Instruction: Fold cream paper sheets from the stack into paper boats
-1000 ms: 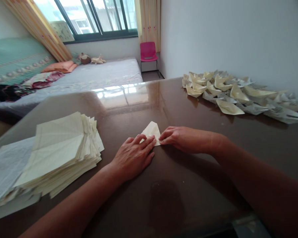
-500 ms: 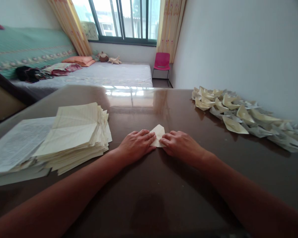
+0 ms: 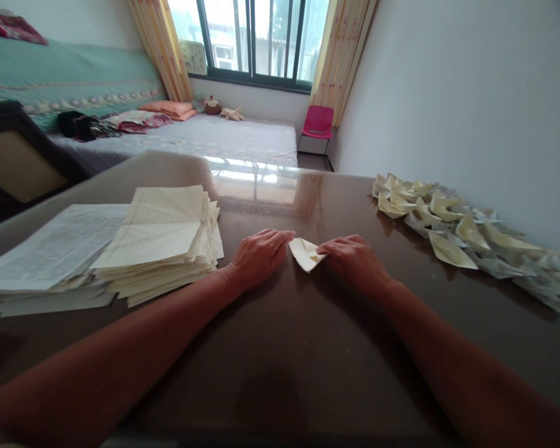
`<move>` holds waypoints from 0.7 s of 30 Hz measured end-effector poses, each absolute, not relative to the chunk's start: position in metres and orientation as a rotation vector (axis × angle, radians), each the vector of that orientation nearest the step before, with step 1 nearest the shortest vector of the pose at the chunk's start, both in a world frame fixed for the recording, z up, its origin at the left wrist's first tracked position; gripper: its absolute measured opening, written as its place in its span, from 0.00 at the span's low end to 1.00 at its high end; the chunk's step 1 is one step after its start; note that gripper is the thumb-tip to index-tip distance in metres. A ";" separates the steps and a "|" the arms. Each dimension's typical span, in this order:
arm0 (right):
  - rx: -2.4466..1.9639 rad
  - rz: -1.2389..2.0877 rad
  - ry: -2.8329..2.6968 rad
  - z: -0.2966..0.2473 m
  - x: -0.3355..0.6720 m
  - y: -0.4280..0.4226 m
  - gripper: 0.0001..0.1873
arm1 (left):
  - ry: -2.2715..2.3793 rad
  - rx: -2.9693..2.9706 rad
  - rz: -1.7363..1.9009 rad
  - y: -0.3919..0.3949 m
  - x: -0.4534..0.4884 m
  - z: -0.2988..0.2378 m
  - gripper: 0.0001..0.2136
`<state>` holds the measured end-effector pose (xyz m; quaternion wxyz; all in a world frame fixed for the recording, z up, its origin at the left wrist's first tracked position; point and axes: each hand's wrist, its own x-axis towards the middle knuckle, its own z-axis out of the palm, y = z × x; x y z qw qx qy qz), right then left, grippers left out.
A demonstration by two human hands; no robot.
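Observation:
A small folded piece of cream paper point(image 3: 304, 256) is tilted at the middle of the brown table, a fold gaping near its right end. My right hand point(image 3: 354, 258) pinches its right corner between thumb and fingers. On the other side, my left hand point(image 3: 262, 254) has its fingers stretched out, with the fingertips at the paper's left corner; whether they touch it I cannot tell. To the left lies a thick stack of cream sheets point(image 3: 161, 227), overlapping printed white sheets point(image 3: 70, 239).
Many folded paper boats point(image 3: 452, 249) crowd the table's right side along the white wall. Beyond the glossy table point(image 3: 270, 348) stand a bed point(image 3: 256, 137) and a pink chair point(image 3: 318, 122) under a window. A dark-framed chair back point(image 3: 18, 155) rises at the far left.
The folded paper has turned and tilted, and its right end has opened a little. My left fingers have come off its face to the left corner. The head view has shifted and tilted slightly.

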<state>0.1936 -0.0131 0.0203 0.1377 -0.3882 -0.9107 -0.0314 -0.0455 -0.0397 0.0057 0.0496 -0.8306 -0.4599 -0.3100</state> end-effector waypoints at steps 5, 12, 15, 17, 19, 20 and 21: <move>-0.978 0.304 -2.372 0.008 0.201 0.003 0.08 | -1.212 -2.819 -0.822 -0.037 -0.048 0.001 0.25; -0.759 0.635 -2.290 0.001 0.196 0.007 0.05 | -1.046 -2.871 -0.608 -0.043 -0.045 0.002 0.16; -0.682 0.517 -2.437 0.002 0.197 0.011 0.07 | -0.977 -2.787 -0.442 -0.045 -0.042 0.006 0.14; -0.660 0.422 -2.549 0.005 0.199 0.011 0.12 | -0.957 -2.746 -0.319 -0.049 -0.039 0.009 0.12; -0.663 0.350 -2.644 0.009 0.203 0.009 0.18 | -0.967 -2.739 -0.250 -0.054 -0.035 0.012 0.12; -0.674 0.329 -2.686 0.012 0.205 0.007 0.19 | -0.970 -2.751 -0.236 -0.055 -0.033 0.014 0.12; -0.687 0.316 -2.723 0.016 0.207 0.004 0.20 | -0.969 -2.772 -0.237 -0.056 -0.032 0.015 0.12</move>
